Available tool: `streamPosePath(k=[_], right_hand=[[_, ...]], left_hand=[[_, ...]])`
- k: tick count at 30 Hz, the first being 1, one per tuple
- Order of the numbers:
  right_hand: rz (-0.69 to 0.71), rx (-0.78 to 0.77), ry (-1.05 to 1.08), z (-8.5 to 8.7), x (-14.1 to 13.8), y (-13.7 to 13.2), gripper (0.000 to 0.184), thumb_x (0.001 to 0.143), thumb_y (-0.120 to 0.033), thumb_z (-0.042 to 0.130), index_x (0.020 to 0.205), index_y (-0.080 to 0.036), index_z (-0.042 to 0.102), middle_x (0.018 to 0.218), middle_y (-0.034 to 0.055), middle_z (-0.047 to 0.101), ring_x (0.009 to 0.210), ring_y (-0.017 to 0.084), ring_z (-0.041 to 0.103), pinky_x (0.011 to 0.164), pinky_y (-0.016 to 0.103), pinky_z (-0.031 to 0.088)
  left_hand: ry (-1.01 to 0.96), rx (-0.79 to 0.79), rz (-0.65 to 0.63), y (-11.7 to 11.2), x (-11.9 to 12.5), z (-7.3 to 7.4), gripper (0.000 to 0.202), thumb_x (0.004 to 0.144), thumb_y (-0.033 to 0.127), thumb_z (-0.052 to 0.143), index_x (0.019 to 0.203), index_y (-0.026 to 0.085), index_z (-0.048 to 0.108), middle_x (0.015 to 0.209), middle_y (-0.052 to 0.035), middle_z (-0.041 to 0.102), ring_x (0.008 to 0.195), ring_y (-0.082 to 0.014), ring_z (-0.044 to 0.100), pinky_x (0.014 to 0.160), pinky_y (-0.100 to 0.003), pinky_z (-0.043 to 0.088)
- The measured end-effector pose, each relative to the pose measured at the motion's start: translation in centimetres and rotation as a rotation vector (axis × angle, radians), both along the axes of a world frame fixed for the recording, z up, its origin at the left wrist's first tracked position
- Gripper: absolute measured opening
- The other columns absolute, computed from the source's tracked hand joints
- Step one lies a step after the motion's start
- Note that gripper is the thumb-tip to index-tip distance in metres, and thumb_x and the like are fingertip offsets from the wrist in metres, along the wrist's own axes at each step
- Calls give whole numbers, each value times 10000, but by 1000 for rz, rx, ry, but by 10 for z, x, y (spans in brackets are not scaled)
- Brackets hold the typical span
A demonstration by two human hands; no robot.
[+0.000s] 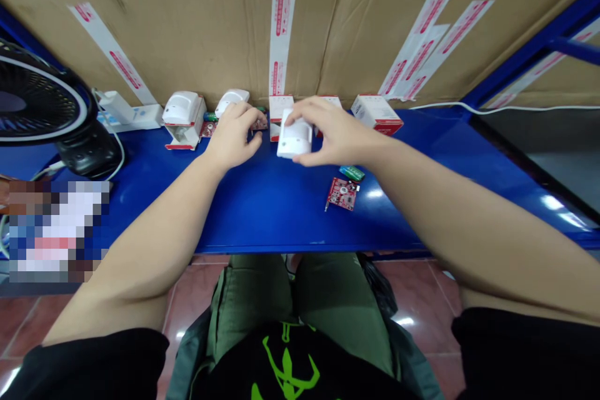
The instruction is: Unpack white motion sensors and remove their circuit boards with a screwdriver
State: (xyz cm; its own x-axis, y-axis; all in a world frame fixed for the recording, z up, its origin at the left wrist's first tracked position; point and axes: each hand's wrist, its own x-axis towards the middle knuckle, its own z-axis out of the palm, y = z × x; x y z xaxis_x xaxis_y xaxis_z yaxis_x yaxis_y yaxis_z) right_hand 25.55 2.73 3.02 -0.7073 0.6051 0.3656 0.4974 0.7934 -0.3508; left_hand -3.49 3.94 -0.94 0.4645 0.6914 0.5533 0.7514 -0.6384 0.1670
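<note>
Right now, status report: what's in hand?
Right hand on white sensor housing. Left hand beside it, grip unclear. Red circuit board lies in front, not blocking.

Glossy blue metal shelf (262, 212) against matt, creased cardboard (187, 25)

On the shelf, the white plastic casing (294, 137) looks smooth with a soft sheen, and the red circuit board (342, 194) is a hard, shiny laminate. At the far side, glossy packing tape (283, 12) crosses the cardboard. Nearer, the ceramic floor tiles (417, 300) shine, while the olive trousers (262, 287) are matt cloth.
</note>
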Motion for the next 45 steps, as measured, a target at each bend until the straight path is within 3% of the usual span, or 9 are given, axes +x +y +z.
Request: streamPosePath(k=[9,17,23,26,29,31,35,40,45], right_hand=[[-206,28,-100,9,-24,106,651,848,-366,847,1470,-286,672,1541,155,679,1364,407,641,1142,566,575],[-144,-97,-262,5,-38,132,712,791,-357,877,1472,-296,679,1440,123,770,1256,394,719,1069,539,601],[-238,115,-121,13,-18,93,671,908,-444,839,1533,-262,674,1529,178,702,1436,423,640,1162,555,575],[-314,141,-81,16,15,49,449,972,-507,785,1340,-248,777,1320,172,775,1233,406,719,1062,579,605],[-264,-16,-302,4,54,-1,537,900,-713,837,1168,-247,831,1092,158,791,1019,387,756,912,569,639],[-260,-79,-419,-10,74,-31,671,812,-817,874,1181,-256,850,1083,161,792,980,388,760,866,567,656],[-312,-95,-473,-31,83,-68,690,855,-792,830,1229,-213,872,1196,211,815,1048,438,781,930,642,679],[-186,-37,-371,-37,63,-71,670,987,-588,720,1468,-132,817,1424,243,784,1318,443,751,1177,640,628],[-114,-18,-351,-36,49,-35,659,984,-488,692,1541,-149,782,1443,210,762,1197,374,792,1099,551,665]], left_hand=[[-37,20,85,0,-11,-3,188,958,224,643,1137,243,700,1191,-124,739,1213,-376,671,1172,-575,537],[8,17,61,3,-12,-5,182,954,251,648,1119,253,724,1151,-115,719,1179,-382,666,1139,-606,539],[5,23,58,3,-12,-6,183,966,287,643,1132,258,717,1149,-110,705,1176,-373,665,1147,-613,537],[0,21,48,2,-10,-5,185,968,296,639,1132,258,716,1148,-107,704,1183,-366,665,1170,-618,529],[1,15,29,0,-8,-3,185,977,306,629,1130,257,722,1146,-111,714,1197,-371,664,1189,-630,517],[-2,8,10,-1,-7,-2,187,985,312,623,1128,259,731,1157,-114,719,1200,-371,666,1186,-623,518],[-15,-9,-3,-2,-5,-1,186,981,303,624,1117,267,747,1161,-109,721,1183,-369,664,1178,-620,522],[-2,-20,1,-1,-5,-2,199,968,310,620,1119,273,745,1146,-109,723,1178,-376,655,1155,-621,532],[4,-15,-7,-1,-6,-3,203,971,316,609,1119,276,743,1143,-108,718,1167,-373,658,1153,-622,534]])
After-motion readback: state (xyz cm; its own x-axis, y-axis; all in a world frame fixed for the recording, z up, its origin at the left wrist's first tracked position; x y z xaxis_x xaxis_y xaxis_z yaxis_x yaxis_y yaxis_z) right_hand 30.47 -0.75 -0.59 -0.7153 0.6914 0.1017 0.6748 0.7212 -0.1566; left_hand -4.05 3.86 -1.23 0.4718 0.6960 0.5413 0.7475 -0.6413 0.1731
